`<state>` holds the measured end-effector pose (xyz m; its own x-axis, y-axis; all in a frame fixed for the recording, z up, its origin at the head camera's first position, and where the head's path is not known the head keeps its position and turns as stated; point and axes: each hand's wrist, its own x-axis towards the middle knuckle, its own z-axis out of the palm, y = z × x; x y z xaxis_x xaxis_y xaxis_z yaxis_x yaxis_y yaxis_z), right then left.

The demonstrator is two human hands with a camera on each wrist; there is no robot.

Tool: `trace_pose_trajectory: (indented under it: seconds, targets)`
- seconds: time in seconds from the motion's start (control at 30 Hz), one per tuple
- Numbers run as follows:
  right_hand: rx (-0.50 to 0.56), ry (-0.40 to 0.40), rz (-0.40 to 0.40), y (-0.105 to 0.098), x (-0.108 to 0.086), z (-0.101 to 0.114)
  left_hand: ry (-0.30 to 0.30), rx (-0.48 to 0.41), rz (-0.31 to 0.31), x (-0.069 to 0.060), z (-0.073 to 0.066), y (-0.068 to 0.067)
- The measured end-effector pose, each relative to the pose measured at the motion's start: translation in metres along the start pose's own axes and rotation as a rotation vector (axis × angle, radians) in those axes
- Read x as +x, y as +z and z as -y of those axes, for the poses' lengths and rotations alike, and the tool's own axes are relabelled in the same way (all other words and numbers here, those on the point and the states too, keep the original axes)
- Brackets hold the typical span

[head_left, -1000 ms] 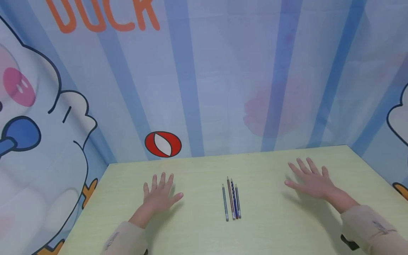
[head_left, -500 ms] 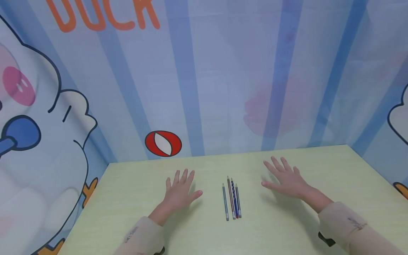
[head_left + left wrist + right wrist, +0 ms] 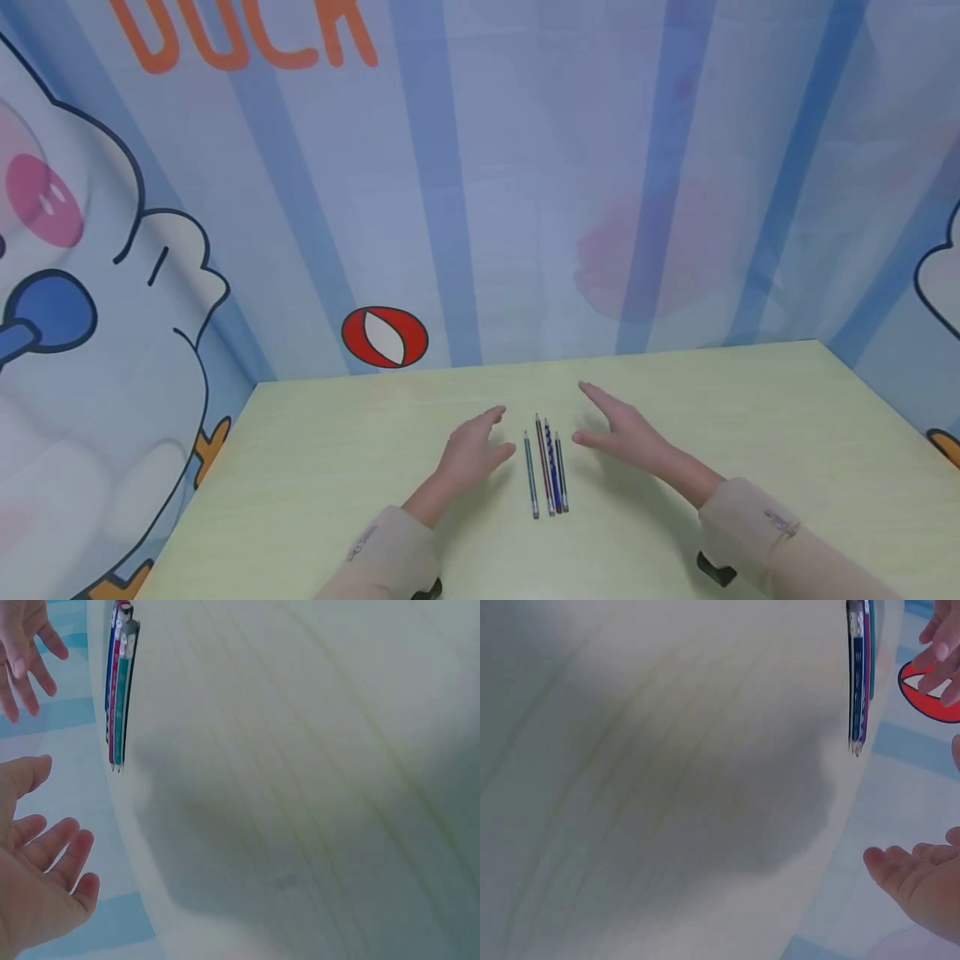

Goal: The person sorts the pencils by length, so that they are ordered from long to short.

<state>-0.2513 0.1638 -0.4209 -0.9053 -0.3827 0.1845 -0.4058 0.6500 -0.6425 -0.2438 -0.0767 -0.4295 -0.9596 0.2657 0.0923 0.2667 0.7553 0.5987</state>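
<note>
Several pencils lie close together on the pale table, their points toward the back wall. A teal pencil (image 3: 531,477) is set slightly apart at the left, beside a dark red pencil (image 3: 543,467), a blue patterned pencil (image 3: 553,471) and a dark blue pencil (image 3: 562,475). Just left of them hovers my left hand (image 3: 468,454), thumb apart from loosely bent fingers. On the other side, my right hand (image 3: 628,435) reaches in with fingers extended and thumb spread. Neither hand touches a pencil. Both wrist views show the palms facing inward, holding nothing.
The pale green-yellow table (image 3: 337,483) ends at a fabric backdrop (image 3: 525,208) with blue stripes and cartoon figures. A red and white oval (image 3: 385,337) is printed on it just above the table's back edge. Beige sleeves cover both forearms.
Both hands have moved inward toward the pencils, the left going right and the right going left. Their spread fingers have turned and drawn closer together. The pencils have stayed put.
</note>
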Motion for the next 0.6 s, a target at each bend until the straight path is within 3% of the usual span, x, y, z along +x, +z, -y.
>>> trace_pose_trajectory:
  seconds: [0.23, 0.4, 0.6]
  targets:
    - [0.174, 0.087, -0.010, 0.016, 0.005, 0.007, -0.045, -0.141, 0.009, 0.006, -0.008, 0.015]
    - [0.275, 0.176, -0.005, 0.028, 0.009, 0.012, -0.049, -0.166, 0.000, 0.008, -0.013, 0.023]
    - [0.286, 0.254, -0.002, 0.040, 0.013, 0.016, -0.058, -0.148, 0.007, 0.009, -0.017, 0.032]
